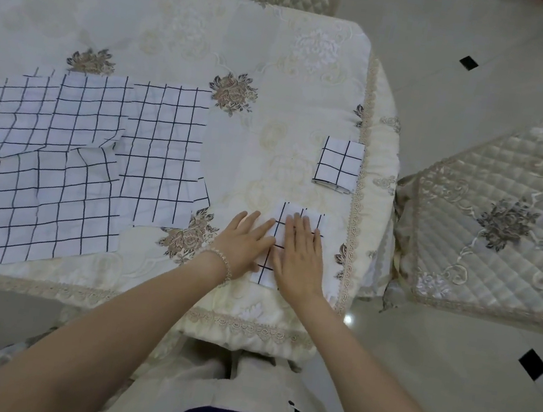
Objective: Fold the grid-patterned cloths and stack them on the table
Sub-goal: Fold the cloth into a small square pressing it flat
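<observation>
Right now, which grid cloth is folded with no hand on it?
The small folded cloth at the table's right edge. Both hands, left hand and right hand, press the nearer cloth; the spread cloths lie unfolded.

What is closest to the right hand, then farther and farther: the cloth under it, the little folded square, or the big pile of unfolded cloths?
1. Cloth being folded, directly under the right hand.
2. Small folded square, beyond the hand, near the table's right edge.
3. Unfolded cloths, spread far across the table's left side.
</observation>
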`<state>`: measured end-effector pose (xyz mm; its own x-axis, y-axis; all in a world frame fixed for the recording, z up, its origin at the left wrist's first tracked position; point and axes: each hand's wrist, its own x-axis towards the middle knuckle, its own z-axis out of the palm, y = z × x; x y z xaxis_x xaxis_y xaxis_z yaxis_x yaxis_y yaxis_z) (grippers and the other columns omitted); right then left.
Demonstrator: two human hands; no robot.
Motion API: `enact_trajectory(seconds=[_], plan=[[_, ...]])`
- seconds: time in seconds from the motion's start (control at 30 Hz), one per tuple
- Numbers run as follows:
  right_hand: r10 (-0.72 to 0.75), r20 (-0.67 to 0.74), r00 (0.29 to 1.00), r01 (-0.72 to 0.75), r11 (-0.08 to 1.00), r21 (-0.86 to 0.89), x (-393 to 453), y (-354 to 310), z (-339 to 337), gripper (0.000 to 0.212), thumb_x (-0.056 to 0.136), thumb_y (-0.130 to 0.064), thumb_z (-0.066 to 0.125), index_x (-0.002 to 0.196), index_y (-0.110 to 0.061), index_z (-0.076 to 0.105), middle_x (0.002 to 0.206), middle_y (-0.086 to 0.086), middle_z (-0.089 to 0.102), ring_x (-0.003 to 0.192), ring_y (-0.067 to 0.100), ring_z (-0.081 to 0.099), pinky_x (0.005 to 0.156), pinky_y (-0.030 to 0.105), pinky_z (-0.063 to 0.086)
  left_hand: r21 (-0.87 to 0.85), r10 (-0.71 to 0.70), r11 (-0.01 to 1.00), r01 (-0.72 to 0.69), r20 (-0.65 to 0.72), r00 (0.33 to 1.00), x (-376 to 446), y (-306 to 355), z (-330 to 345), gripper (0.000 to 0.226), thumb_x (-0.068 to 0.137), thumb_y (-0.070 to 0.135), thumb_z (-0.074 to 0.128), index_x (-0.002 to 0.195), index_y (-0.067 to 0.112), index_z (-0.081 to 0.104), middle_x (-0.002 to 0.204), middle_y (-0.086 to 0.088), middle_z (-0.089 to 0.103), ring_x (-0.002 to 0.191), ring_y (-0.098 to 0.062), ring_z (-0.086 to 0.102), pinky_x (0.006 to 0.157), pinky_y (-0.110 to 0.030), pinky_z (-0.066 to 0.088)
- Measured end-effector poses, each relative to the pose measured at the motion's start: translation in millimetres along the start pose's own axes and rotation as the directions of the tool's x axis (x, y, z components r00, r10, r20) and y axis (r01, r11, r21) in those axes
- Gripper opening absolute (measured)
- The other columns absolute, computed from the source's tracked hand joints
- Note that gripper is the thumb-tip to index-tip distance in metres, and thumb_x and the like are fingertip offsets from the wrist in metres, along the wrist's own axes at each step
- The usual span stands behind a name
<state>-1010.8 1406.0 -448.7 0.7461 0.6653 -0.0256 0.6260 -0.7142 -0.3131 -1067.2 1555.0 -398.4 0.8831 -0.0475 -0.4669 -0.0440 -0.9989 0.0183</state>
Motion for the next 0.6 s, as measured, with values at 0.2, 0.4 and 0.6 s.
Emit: enact_trajectory(seconds=[0.2,0.4,0.6], plan=[[0.055,0.060,0.997,-0.054,0.998,-0.017,-5.6,11.8,9.5,0.063,0.097,-0.041,0.025,0.151,-0.008,0.022,0.158,0.011,0.020,0.147,0.021,0.013,0.118,0.043,0.012,0.035,0.009,0.999,-0.010,0.045,0.999,11.4,-2.1,-8.6,0.064,0.082,0.040,0.066,0.132,0.019,0.031,0.156,-0.019,-0.004,0.143,-0.038,-0.004,0.116,-0.049,-0.001],[0.057,0.063,0.996,-0.056,0.998,-0.018,-6.5,13.9,11.7,0.064,0.098,-0.042,0.024,0.152,-0.010,0.017,0.159,0.009,0.016,0.148,0.020,0.008,0.119,0.042,0.008,0.124,0.000,0.992,-0.009,0.074,0.997,18.9,-4.6,-21.8,0.079,0.073,0.054,0.070,0.133,0.021,0.030,0.153,-0.028,-0.007,0.142,-0.040,-0.011,0.115,-0.052,0.000],[0.055,0.036,0.998,-0.054,0.998,-0.010,-6.2,14.4,13.0,0.064,0.097,-0.042,0.026,0.152,-0.011,0.019,0.159,0.008,0.017,0.147,0.019,0.009,0.120,0.040,0.006,0.190,0.028,0.981,-0.043,0.083,0.996,18.6,1.9,-19.7,0.088,0.079,0.051,0.065,0.141,0.005,0.022,0.158,-0.014,0.002,0.145,-0.032,-0.003,0.116,-0.046,-0.001]])
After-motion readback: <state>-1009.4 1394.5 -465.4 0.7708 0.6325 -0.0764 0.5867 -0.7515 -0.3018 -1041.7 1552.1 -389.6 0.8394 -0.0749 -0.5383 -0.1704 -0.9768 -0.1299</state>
